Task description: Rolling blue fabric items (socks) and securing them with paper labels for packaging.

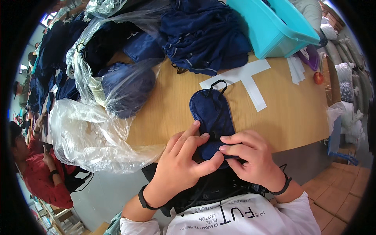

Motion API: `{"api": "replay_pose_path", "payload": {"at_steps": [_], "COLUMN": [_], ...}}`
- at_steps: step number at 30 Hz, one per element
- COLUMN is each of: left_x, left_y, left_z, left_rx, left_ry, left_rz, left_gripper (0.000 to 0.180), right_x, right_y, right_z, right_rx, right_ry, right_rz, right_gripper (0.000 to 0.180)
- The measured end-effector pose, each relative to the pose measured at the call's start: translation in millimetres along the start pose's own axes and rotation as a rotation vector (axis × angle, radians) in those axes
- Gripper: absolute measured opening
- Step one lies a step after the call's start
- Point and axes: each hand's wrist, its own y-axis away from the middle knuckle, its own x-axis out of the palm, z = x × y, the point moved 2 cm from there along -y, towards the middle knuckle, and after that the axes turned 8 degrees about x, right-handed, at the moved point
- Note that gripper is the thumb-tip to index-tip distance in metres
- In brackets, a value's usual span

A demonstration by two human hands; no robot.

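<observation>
The sleep mask (211, 113) is dark navy, a soft oval pad with a stitched border and a thin black elastic strap looping off its far end; it lies flat on the wooden table (290, 113), its near end reaching the table's front edge; the white paper strips (246, 80) lie just beyond its far end. Both hands meet at that near end — the left hand (182, 160) has its fingers spread and pressed on the mask's near left part, thumb tucked against the fabric; the right hand (252, 156) is curled, fingertips pinched on the mask's near edge. Clear plastic bags (90, 133) sit on the table to the mask's left — a turquoise bin (274, 27) stands well beyond it.
</observation>
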Motion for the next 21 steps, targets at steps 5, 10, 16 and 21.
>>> {"api": "replay_pose_path", "payload": {"at_steps": [5, 10, 16, 21], "left_x": [3, 11, 16, 13], "left_y": [2, 10, 11, 10], "left_z": [-5, -6, -10, -14], "left_rx": [0.011, 0.141, 0.107, 0.078], "left_ry": [-0.017, -0.044, -0.074, -0.113], "left_rz": [-0.028, -0.147, -0.213, -0.251], "left_gripper": [0.032, 0.022, 0.018, 0.023], "right_x": [1, 2, -3, -5], "right_y": [4, 5, 11, 14], "right_z": [-7, -6, 4, 1], "right_rx": [-0.035, -0.151, -0.135, -0.201], "right_ry": [-0.029, 0.056, 0.047, 0.152], "right_rz": [-0.012, -0.023, 0.012, -0.002], "right_gripper": [0.026, 0.023, 0.026, 0.031]}}
